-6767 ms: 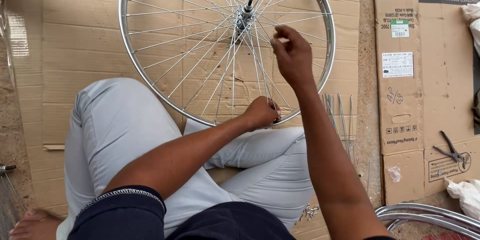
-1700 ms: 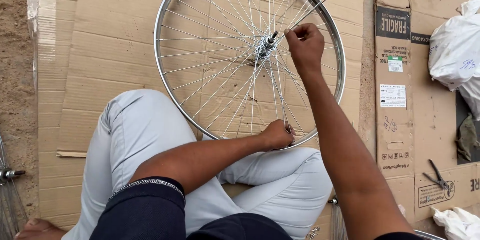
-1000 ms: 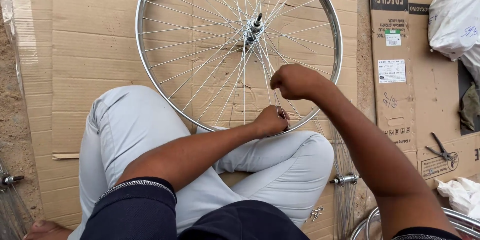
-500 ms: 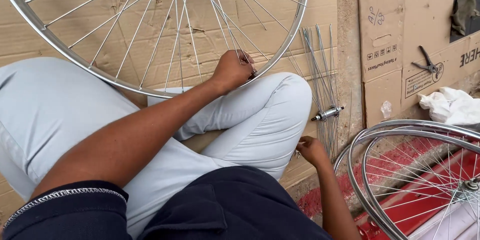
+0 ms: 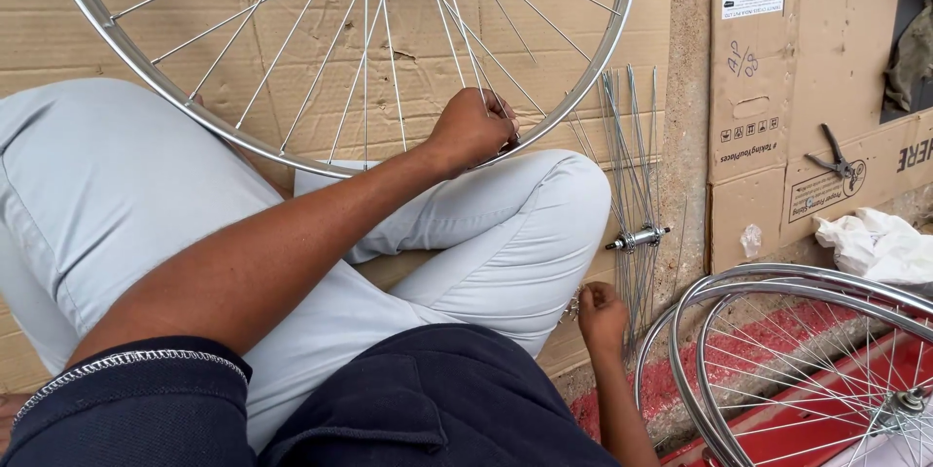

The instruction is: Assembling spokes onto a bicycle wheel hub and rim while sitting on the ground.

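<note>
A silver bicycle wheel rim (image 5: 146,64) with thin spokes lies on flattened cardboard in front of my crossed legs. My left hand (image 5: 474,127) is closed on the near edge of the rim where a spoke meets it. My right hand (image 5: 603,316) is low beside my right knee, fingers curled down over small metal pieces (image 5: 572,307) on the cardboard. Whether it holds any of them is hidden. Just beyond it lie a bundle of loose spokes (image 5: 630,156) and a bare hub (image 5: 637,237).
Two more spoked wheels (image 5: 777,292) lie stacked at the lower right on a red surface. Pliers (image 5: 836,158) rest on a cardboard box (image 5: 768,59) at the right, with a crumpled white cloth (image 5: 880,243) below them. A concrete strip runs between the cardboard sheets.
My right hand left the spokes near the wheel's hub and dropped to the floor beside my right knee. The view tilted down and to the right. My left hand stayed on the rim.
</note>
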